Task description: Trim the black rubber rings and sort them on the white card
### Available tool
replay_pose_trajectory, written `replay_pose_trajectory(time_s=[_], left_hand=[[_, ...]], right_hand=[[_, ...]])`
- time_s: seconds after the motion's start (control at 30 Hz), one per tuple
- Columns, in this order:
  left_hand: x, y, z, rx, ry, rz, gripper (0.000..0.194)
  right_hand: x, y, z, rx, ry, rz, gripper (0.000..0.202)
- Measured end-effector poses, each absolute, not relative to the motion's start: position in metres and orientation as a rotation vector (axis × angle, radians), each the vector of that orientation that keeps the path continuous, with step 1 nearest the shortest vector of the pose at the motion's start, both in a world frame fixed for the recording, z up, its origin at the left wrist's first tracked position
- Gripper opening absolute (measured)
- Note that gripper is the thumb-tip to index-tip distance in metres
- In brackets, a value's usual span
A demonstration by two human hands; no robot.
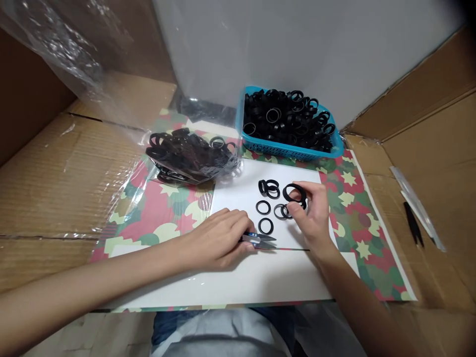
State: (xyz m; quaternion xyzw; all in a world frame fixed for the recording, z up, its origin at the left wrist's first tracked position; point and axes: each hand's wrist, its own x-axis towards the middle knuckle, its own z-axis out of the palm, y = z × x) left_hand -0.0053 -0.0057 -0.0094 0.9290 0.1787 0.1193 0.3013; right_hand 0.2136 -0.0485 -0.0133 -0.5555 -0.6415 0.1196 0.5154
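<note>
Your left hand (223, 239) is gripping the blue snips (260, 244), blades parted over the white paper (235, 196)! Your right hand (314, 213) pinches a black ring (302, 193) near the loose rings (263, 187).

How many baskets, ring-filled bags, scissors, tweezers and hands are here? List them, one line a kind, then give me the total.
Blue basket: 1
Ring-filled bag: 1
Scissors: 1
Tweezers: 1
Hands, left hand and right hand: 2
Total: 6
</note>
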Motion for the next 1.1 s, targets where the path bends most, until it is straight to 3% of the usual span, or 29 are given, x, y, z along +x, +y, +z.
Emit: replay_pose_trajectory(time_s=[0.17,0.27,0.4,0.7,1.1], left_hand=[[-0.012,0.014,0.009,1.577,0.649,0.39,0.034],[-0.013,0.023,0.015,1.419,0.726,0.507,0.038],[-0.014,0.023,0.018,1.632,0.79,0.575,0.041],[-0.018,0.015,0.018,2.242,0.595,0.851,0.015],[-0.014,0.013,0.016,2.309,0.601,0.876,0.013]], right_hand=[[0.216,-0.045,-0.017,-1.36,-1.614,0.201,0.029],[0.211,-0.046,-0.015,-1.341,-1.749,0.141,0.029],[0.2,-0.051,-0.012,-1.232,-1.899,0.022,0.028],[0.189,-0.056,-0.008,-1.131,-2.017,-0.148,0.029],[0.189,-0.06,-0.007,-1.154,-2.01,-0.177,0.031]])
